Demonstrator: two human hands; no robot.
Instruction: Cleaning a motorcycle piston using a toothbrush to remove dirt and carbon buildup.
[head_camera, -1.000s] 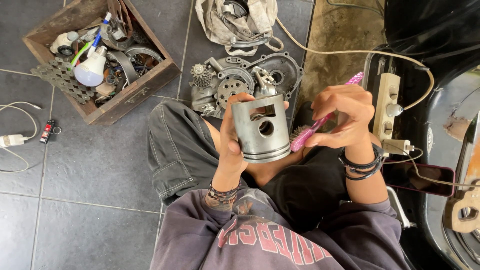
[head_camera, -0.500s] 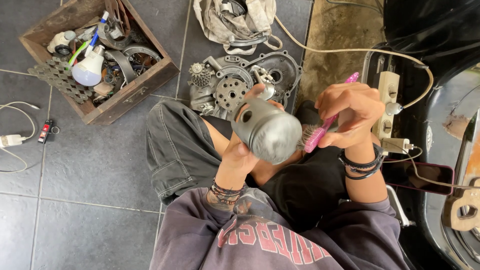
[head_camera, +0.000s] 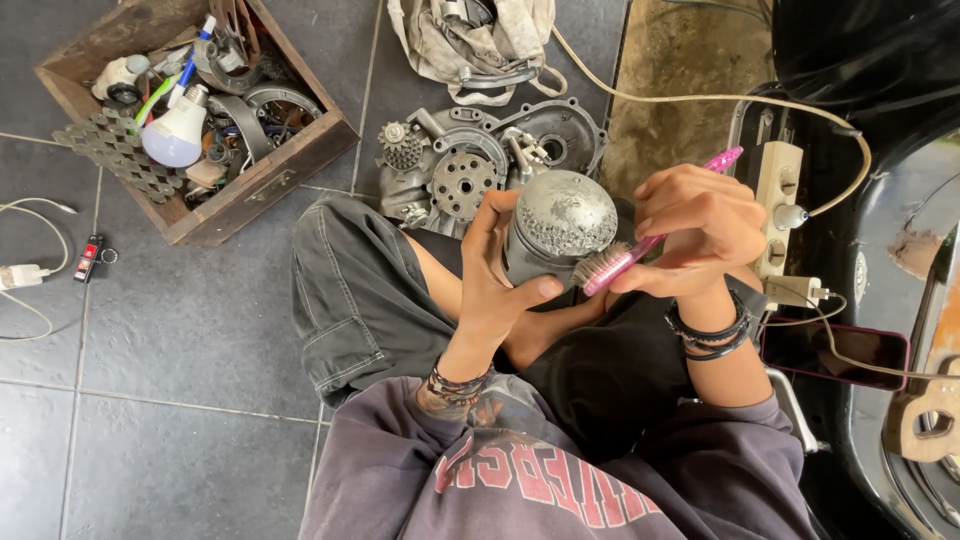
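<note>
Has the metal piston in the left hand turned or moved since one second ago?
Yes. The piston has turned: its side hole faced the camera, now its sooty crown does. It has barely shifted against the engine casing behind it.

The left hand (head_camera: 497, 285) wraps around a grey metal piston (head_camera: 556, 232), its crusted crown turned up toward the camera, thumb pressed along the near side. The right hand (head_camera: 697, 232) pinches a pink toothbrush (head_camera: 655, 240), bristles touching the piston's lower right edge. Both hands hover over the person's lap, legs crossed on grey floor tiles. Just beyond the piston lies an engine casing (head_camera: 470, 165) with gears showing. Off to the left sits a wooden box (head_camera: 250, 185) crammed with parts and a white light bulb (head_camera: 175, 135). A power strip (head_camera: 778, 215) lies to the right.
</note>
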